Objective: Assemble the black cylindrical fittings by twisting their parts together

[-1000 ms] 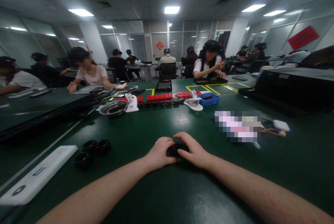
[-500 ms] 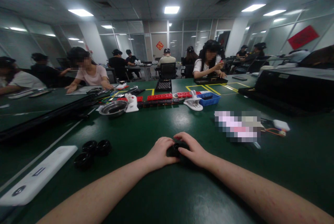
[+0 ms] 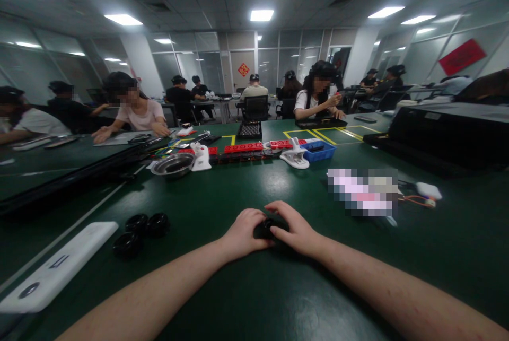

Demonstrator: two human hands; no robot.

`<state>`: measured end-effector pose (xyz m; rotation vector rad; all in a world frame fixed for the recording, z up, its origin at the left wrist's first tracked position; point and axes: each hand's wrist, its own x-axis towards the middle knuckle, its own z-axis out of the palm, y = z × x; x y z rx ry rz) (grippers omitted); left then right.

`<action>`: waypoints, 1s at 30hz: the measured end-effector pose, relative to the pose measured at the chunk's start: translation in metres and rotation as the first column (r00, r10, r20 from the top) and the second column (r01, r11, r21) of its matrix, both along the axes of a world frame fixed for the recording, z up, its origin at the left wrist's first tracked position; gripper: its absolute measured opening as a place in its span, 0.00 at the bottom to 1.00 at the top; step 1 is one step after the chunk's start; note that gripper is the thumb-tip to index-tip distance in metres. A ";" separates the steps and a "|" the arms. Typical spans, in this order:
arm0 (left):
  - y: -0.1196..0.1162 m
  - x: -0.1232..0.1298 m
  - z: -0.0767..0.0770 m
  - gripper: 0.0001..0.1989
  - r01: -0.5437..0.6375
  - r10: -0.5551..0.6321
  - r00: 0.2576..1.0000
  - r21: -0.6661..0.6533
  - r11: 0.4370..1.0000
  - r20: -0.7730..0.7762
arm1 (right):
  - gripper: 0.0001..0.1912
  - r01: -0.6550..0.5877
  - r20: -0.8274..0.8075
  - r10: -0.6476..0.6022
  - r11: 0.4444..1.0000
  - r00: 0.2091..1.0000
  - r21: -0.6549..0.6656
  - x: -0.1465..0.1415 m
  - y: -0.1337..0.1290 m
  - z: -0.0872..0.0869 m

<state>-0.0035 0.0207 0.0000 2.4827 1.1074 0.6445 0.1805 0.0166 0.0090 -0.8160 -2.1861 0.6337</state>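
Between my two hands, low over the middle of the green table (image 3: 222, 293), is a black round part (image 3: 269, 224) with a glossy rim; much of it is covered by fingers. My left hand (image 3: 243, 232) curls round its left side, thumb toward me. From the right, my right hand (image 3: 299, 230) closes on it with thumb and fingers. To the left lie 3 glossy black ring-shaped parts (image 3: 158, 224) in a close group. A long white case (image 3: 59, 264) with a round dark opening rests beyond them at the left.
Farther back are a metal bowl (image 3: 173, 165), white clip stands (image 3: 295, 154), a row of red blocks (image 3: 243, 147) and a blue bin (image 3: 319, 150). A large black case (image 3: 449, 134) occupies the right, with a blurred pink item (image 3: 360, 192) before it. Co-workers sit across the table.
My hands and the black round part stay in place. Across the table at the left, a co-worker's hand has shifted slightly to the left.
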 end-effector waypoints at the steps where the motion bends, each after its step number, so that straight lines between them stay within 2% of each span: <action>1: 0.000 0.000 0.000 0.18 0.003 -0.003 1.000 0.003 1.000 0.001 | 0.18 0.046 0.012 -0.045 0.999 0.999 -0.010 0.000 0.000 -0.001; 3: 0.000 0.001 0.001 0.17 0.010 -0.010 1.000 0.007 1.000 0.000 | 0.15 0.114 0.038 -0.113 0.993 0.993 -0.018 -0.001 0.000 -0.001; 5: 0.000 0.001 0.001 0.18 0.015 -0.015 1.000 0.013 1.000 -0.007 | 0.11 0.112 0.051 -0.111 0.994 0.993 -0.011 -0.002 0.000 0.001; 7: 0.000 0.001 0.000 0.20 0.011 -0.011 1.000 0.014 1.000 -0.018 | 0.09 0.026 0.045 -0.026 1.000 0.999 0.000 -0.002 0.000 0.003; 9: 0.000 0.001 0.000 0.22 0.002 -0.002 1.000 0.010 1.000 -0.024 | 0.12 -0.074 0.028 0.074 0.997 0.997 0.002 -0.002 0.000 0.004; 11: 0.000 0.000 -0.001 0.21 -0.005 0.006 1.000 0.012 1.000 -0.022 | 0.16 -0.105 0.013 0.105 0.995 0.994 0.000 -0.001 0.000 0.003; 15: 0.000 0.001 0.000 0.18 0.012 -0.011 1.000 0.022 1.000 -0.019 | 0.14 0.051 0.029 -0.050 0.999 0.998 -0.018 -0.002 0.000 0.000; 17: 0.000 0.001 0.000 0.19 0.016 -0.015 1.000 0.019 1.000 -0.022 | 0.11 0.075 0.045 -0.074 0.997 0.996 -0.013 -0.002 0.001 0.001; 19: 0.000 0.000 -0.001 0.21 0.008 -0.008 1.000 0.014 1.000 -0.024 | 0.08 0.009 0.041 -0.009 1.000 0.999 -0.002 -0.002 0.000 0.002; 22: 0.000 0.000 -0.002 0.22 -0.005 0.006 1.000 0.007 1.000 -0.022 | 0.13 -0.089 0.012 0.089 0.996 0.996 -0.002 -0.001 0.000 0.003; 24: 0.001 0.000 -0.002 0.20 -0.006 0.006 1.000 0.009 1.000 -0.013 | 0.16 -0.065 0.008 0.065 0.998 0.998 -0.020 -0.001 0.000 0.001; 27: 0.000 0.001 0.000 0.17 0.004 -0.004 1.000 0.009 1.000 -0.007 | 0.18 0.045 0.047 -0.043 0.998 0.998 -0.051 -0.002 0.000 -0.001; 30: 0.000 0.002 0.002 0.17 0.009 -0.009 1.000 0.003 1.000 -0.009 | 0.14 0.094 0.072 -0.092 0.995 0.993 -0.038 -0.003 0.000 0.001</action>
